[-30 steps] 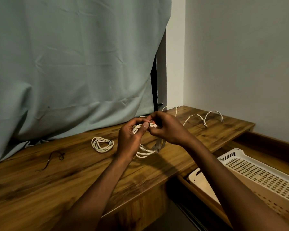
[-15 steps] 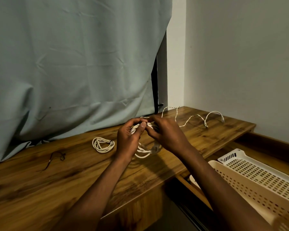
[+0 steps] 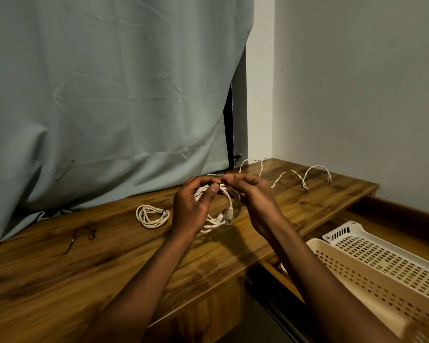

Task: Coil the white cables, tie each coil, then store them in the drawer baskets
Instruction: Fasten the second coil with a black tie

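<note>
Above the wooden table [image 3: 60,276], my left hand [image 3: 191,209] grips a coil of white cable [image 3: 229,209] at its top, thumb pressed across the strands. My right hand [image 3: 253,196] pinches something small at the top of the same coil, fingertips meeting the left fingers. The coil's plug ends dangle between my hands. A tied white coil [image 3: 151,216] lies on the table left of my hands. A loose white cable [image 3: 292,177] snakes across the table's far right part. Two perforated baskets [image 3: 382,258] sit in the open drawer at lower right.
A thin dark tie [image 3: 81,236] lies on the table's left part. A grey-green curtain [image 3: 109,95] hangs behind the table and drapes onto its back edge. A plain wall closes the right side. The drawer's wooden front edge [image 3: 282,280] juts out below the tabletop.
My hands have stayed at the coil's top while the fingers shifted; the right fingers have lifted slightly and the coil hangs more open, its plugs showing. The view has shifted a little.
</note>
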